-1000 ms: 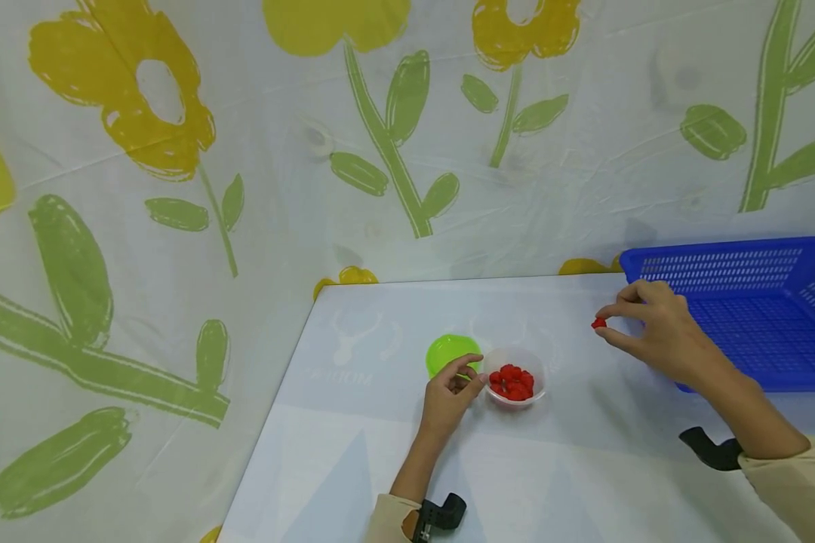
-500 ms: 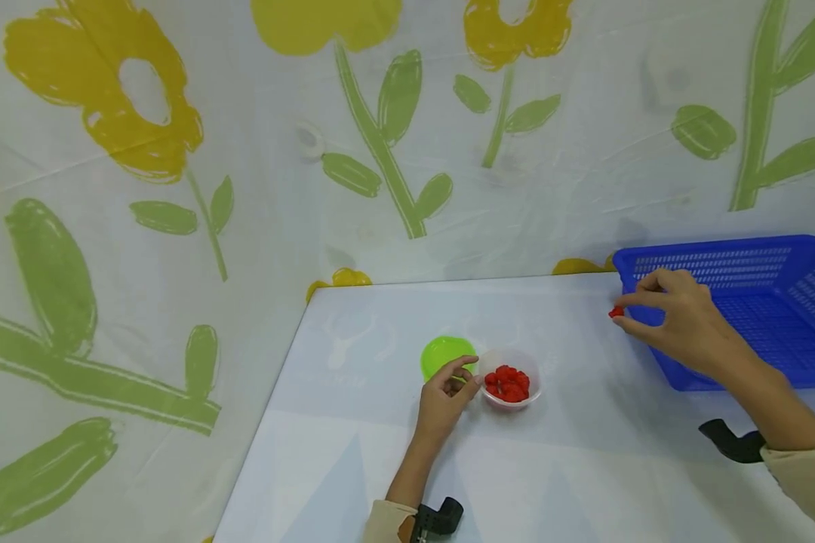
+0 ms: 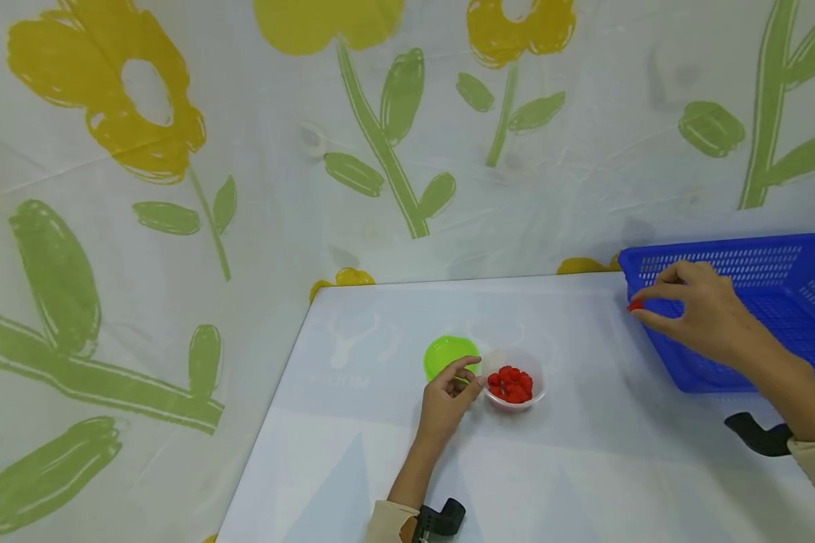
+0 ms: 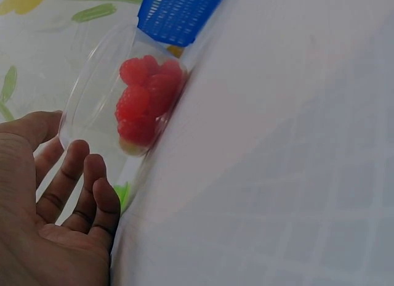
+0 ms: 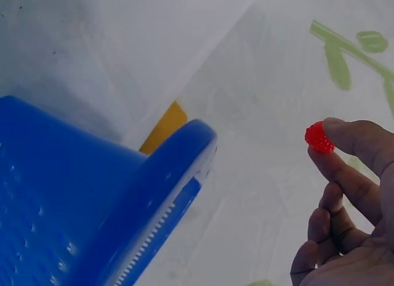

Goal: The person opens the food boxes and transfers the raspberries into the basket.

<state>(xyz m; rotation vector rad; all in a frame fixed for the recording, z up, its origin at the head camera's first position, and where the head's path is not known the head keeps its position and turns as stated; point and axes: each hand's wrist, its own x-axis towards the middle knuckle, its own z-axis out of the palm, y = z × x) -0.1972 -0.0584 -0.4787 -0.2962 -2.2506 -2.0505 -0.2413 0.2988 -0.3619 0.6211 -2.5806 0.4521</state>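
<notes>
Berry [image 5: 315, 138] being pinched near a blue basket [image 3: 788, 313].
It is being held up by thumb and finger of the right hand [image 3: 709, 313], apart from the basket's rim. More berries [image 3: 509, 385] are being held in a clear bowl [image 3: 539, 369]. Its rim is being touched by the left hand [image 3: 444, 403], fingers loosely bent, nothing being gripped. A green dish [image 3: 444, 353] is being partly covered by that hand.

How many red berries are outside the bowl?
1 visible: the berry pinched between the thumb and a finger of the right hand, near the blue basket but apart from it. The right hand hides part of the basket, so others could be out of sight.
</notes>
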